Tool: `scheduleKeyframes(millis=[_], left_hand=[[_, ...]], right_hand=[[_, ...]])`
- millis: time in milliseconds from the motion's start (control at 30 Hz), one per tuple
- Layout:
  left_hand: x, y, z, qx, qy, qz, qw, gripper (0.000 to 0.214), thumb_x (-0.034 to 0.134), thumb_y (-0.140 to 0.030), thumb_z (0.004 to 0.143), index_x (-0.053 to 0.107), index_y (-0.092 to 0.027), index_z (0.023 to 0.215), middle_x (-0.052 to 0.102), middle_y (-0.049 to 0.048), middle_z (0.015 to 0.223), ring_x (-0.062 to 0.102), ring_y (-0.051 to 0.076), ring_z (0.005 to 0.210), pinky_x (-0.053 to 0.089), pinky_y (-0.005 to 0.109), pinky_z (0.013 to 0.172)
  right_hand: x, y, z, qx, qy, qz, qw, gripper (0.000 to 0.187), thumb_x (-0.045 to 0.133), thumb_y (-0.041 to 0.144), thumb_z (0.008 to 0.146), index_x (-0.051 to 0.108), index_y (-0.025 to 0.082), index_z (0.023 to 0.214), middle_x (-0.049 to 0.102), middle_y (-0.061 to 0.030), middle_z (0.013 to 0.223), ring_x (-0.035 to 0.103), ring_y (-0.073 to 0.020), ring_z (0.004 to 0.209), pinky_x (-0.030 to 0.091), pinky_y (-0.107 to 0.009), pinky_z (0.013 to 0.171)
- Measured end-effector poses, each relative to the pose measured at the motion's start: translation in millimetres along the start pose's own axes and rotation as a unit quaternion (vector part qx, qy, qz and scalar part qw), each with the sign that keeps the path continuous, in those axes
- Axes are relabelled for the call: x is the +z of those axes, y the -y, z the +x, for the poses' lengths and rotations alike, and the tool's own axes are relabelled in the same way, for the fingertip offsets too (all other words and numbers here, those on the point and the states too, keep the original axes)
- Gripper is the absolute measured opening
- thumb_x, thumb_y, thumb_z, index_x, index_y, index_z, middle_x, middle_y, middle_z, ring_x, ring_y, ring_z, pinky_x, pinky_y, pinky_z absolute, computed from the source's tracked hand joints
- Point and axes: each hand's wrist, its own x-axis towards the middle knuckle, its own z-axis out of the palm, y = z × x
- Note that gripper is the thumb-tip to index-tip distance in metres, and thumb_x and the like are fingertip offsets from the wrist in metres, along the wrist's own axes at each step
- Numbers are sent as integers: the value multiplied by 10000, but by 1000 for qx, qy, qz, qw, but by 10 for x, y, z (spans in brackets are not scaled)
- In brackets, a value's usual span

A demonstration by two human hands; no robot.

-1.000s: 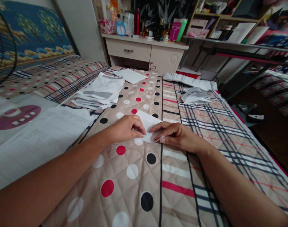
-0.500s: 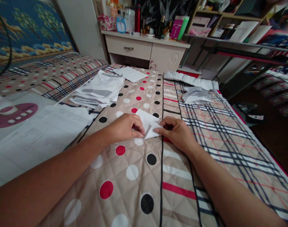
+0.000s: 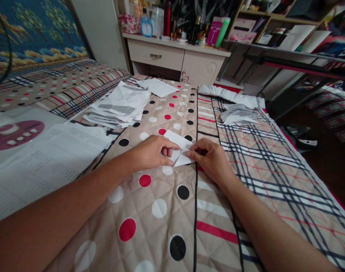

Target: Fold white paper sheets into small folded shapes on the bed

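Note:
A small white sheet of paper (image 3: 180,145), partly folded, lies on the quilted bedspread (image 3: 172,211) in front of me. My left hand (image 3: 152,152) presses its left edge, fingers curled and pinching the paper. From the right side, my right hand (image 3: 210,158) pinches a folded flap of the same sheet between thumb and fingertips. Both hands touch the paper and nearly meet over it.
A loose pile of printed sheets (image 3: 119,107) lies at the back left, one sheet (image 3: 158,87) beyond it. Folded paper pieces (image 3: 238,114) are stacked at the back right. Large printed sheets (image 3: 42,162) lie at my left. A dresser (image 3: 175,58) and shelves (image 3: 285,49) stand behind the bed.
My right hand drew back from lying flat over the paper and now pinches a raised flap. The left hand's fingers shifted slightly on the left edge.

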Motion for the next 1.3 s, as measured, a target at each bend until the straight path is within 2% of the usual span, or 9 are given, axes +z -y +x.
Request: scheduleKeyframes(millis=[233, 433, 700, 867, 1000, 1167, 1300], left_hand=[[-11, 14, 21, 7, 9, -4, 1000, 470, 752, -180, 652, 715, -170, 1121, 679, -3, 786, 583, 100, 673, 439, 212, 629], [-4, 40, 24, 12, 8, -7, 1000, 467, 744, -188, 652, 718, -177, 1118, 684, -1, 793, 580, 103, 675, 443, 216, 639], [-20, 40, 29, 27, 20, 17, 999, 465, 745, -193, 666, 715, -180, 1130, 690, 3, 801, 597, 114, 708, 440, 217, 647], [-18, 74, 42, 51, 9, 27, 998, 334, 613, -165, 784, 734, -207, 1093, 724, 25, 858, 629, 133, 760, 452, 233, 688], [5, 64, 48, 56, -8, 39, 998, 263, 579, -230, 848, 754, -211, 1043, 733, 36, 889, 640, 144, 805, 450, 244, 718], [62, 4, 30, 1, -21, 40, 999, 392, 696, -412, 773, 740, -187, 1091, 695, 14, 743, 577, 129, 652, 402, 239, 596], [93, -16, 18, -3, -32, 45, 998, 506, 795, -425, 658, 737, -181, 1098, 676, 11, 757, 569, 141, 666, 403, 259, 611]], right_hand=[[24, 46, 10, 37, -13, -71, 997, 177, 739, 355, 745, 677, 196, 699, 652, -13, 734, 532, -130, 607, 363, -258, 550], [42, 70, 21, 43, -22, -113, 992, 162, 727, 352, 740, 685, 201, 699, 675, -17, 737, 546, -137, 609, 353, -265, 549], [55, 110, 29, 60, -29, -121, 990, 138, 719, 320, 732, 680, 198, 682, 686, -20, 735, 567, -147, 627, 358, -268, 562], [55, 116, 36, 60, -30, -123, 990, 140, 726, 324, 721, 683, 200, 673, 683, -15, 719, 560, -144, 611, 354, -268, 556], [53, 127, 39, 65, -30, -127, 989, 144, 724, 333, 719, 686, 202, 673, 683, -14, 707, 557, -144, 603, 345, -267, 549], [55, 129, 38, 66, -27, -132, 989, 148, 710, 340, 727, 691, 201, 680, 686, -18, 722, 554, -141, 610, 330, -267, 551], [59, 131, 39, 68, -28, -139, 988, 138, 709, 329, 723, 690, 201, 678, 684, -19, 730, 552, -143, 618, 325, -269, 553]])
